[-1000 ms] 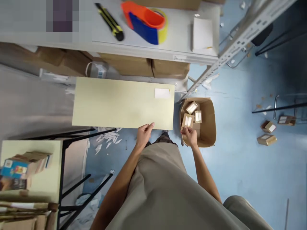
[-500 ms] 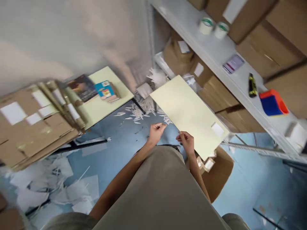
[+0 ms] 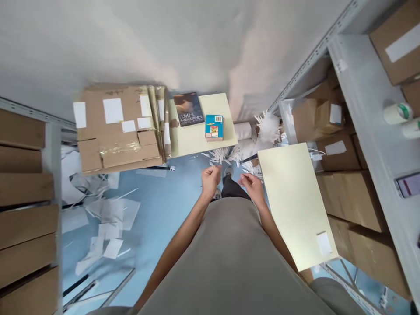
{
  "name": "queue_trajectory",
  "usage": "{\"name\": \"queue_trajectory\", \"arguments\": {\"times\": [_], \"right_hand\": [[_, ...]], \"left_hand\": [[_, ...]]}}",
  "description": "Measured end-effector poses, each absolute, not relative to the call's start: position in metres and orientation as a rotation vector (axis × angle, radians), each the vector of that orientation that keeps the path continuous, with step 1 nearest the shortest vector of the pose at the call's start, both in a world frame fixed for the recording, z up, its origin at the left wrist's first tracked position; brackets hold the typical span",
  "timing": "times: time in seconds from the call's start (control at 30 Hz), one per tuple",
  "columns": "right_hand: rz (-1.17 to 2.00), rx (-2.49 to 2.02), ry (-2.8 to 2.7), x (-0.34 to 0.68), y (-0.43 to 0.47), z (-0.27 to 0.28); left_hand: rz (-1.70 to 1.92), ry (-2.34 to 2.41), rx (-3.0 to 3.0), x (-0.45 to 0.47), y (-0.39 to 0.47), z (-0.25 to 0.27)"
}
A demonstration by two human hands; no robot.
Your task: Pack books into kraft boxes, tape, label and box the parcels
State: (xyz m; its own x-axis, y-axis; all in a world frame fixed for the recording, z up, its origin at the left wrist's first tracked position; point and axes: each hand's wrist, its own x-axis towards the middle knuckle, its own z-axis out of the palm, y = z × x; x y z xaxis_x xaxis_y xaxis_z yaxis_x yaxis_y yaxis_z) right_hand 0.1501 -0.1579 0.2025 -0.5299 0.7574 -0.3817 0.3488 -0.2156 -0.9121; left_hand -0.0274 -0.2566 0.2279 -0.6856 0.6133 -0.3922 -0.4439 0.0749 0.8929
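Note:
My left hand (image 3: 210, 178) is held in front of my body above the blue floor, its fingers curled together in a pinch. What it holds, if anything, is too small to make out. Level with it, my right hand (image 3: 252, 186) has thumb and fingertips drawn together, and I cannot make out anything between them. The hands are apart. Beyond them a pale yellow table (image 3: 210, 151) bears a dark-covered book (image 3: 189, 108) and a small stack of books with a blue cover (image 3: 214, 127). Nearest my right hand is a second pale yellow board (image 3: 292, 192).
Flattened cardboard boxes (image 3: 127, 144) with white labels lie at the left of the far table. White paper scraps (image 3: 111, 214) litter the floor. Shelves of cartons (image 3: 26, 227) stand left; a grey shelf (image 3: 370, 87) at right carries tape rolls (image 3: 397, 113) and a phone (image 3: 410, 184).
My view has turned left, so the far table and its books now lie straight ahead and the right-hand shelf has shifted to the edge. Both hands stay in front of my body, still pinched.

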Motion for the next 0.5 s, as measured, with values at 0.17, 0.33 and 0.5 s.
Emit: {"name": "queue_trajectory", "arguments": {"times": [0.17,0.33,0.5], "right_hand": [[1.767,-1.182,-1.907,0.075,-0.091,0.17],[1.85,-1.239,-1.977,-0.011,-0.03,0.132],[1.759,-1.201,-2.179,-0.074,0.003,0.105]], "left_hand": [[1.668,1.952,0.116,-0.109,-0.227,0.2],[1.351,2.165,0.071,-0.186,-0.183,0.166],[1.017,2.288,0.139,-0.218,-0.139,0.14]]}}
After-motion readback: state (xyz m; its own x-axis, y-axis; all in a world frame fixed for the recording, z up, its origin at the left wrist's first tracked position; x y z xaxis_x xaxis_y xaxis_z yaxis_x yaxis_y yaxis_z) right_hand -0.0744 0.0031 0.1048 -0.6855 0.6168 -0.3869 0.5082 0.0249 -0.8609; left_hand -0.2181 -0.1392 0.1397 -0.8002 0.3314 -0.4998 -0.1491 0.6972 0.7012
